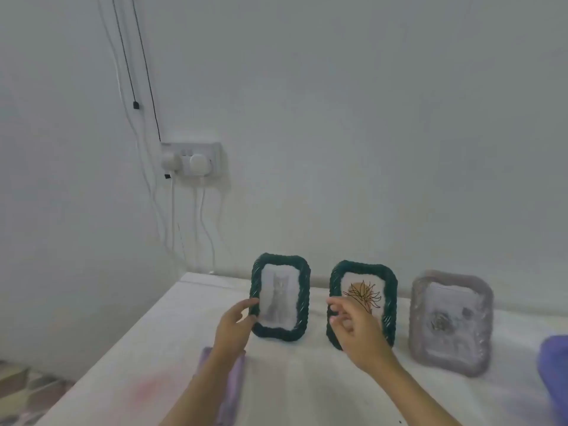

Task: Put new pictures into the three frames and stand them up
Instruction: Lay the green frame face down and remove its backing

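Three picture frames stand upright in a row on the white table (295, 388). The left dark green frame (281, 298) holds a grey cat picture. My left hand (235, 325) grips its left edge between thumb and fingers. The middle dark green frame (388, 302) shows an orange and black plant drawing. My right hand (356, 330) hovers in front of it with fingers spread, holding nothing. The right frame (451, 322) is pale mauve with a faint flower picture.
A flat lilac object (235, 382) lies on the table under my left forearm. A blue-purple thing (554, 370) sits at the right edge. A wall socket (192, 161) with white plugs and hanging cables is at the back left. The table's left edge drops to patterned floor.
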`<control>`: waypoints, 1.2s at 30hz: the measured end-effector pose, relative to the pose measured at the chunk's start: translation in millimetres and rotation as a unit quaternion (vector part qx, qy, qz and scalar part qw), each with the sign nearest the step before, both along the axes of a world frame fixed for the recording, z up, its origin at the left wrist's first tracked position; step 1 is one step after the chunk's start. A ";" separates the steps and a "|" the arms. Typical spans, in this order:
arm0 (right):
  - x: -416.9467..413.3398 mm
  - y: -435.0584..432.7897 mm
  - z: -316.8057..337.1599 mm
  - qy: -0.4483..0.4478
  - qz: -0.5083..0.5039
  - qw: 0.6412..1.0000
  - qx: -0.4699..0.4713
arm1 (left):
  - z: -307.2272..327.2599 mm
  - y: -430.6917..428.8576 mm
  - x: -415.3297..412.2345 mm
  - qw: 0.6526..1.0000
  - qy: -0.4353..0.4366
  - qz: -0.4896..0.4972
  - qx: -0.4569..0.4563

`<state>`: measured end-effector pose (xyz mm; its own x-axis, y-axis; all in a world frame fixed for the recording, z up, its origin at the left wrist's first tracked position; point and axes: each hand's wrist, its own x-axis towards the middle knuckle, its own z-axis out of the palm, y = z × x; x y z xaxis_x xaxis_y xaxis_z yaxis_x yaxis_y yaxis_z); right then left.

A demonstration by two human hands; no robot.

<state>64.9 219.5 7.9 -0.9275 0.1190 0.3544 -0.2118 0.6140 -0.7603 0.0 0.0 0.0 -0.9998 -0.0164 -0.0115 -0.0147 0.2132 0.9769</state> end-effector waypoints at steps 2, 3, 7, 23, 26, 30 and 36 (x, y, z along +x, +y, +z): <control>-11.6 -13.8 -9.7 -0.057 0.013 0.998 -0.031 | -1.6 -0.2 -4.0 0.999 -0.034 -0.001 0.028; -16.5 -20.7 -15.6 -0.086 0.020 0.995 -0.043 | -2.6 -0.4 -6.8 0.998 -0.048 -0.008 0.040; -41.0 -39.4 -31.4 -0.133 0.016 0.986 -0.103 | 1.4 -3.7 -21.4 0.996 -0.073 -0.022 0.047; -50.6 -50.1 -24.7 -0.058 -0.030 0.959 -0.276 | 3.3 -21.4 -34.7 0.996 -0.037 -0.052 0.070; -23.3 -40.9 -9.1 -0.060 -0.011 0.951 -0.302 | 6.8 -26.9 -15.0 0.994 -0.019 -0.093 0.061; 26.2 -23.0 2.3 -0.091 0.002 0.938 -0.335 | 9.9 -29.3 21.0 0.978 -0.020 -0.185 0.090; 95.8 -9.2 -2.3 -0.121 -0.011 0.911 -0.395 | 2.4 -15.4 69.4 0.967 -0.075 -0.227 0.084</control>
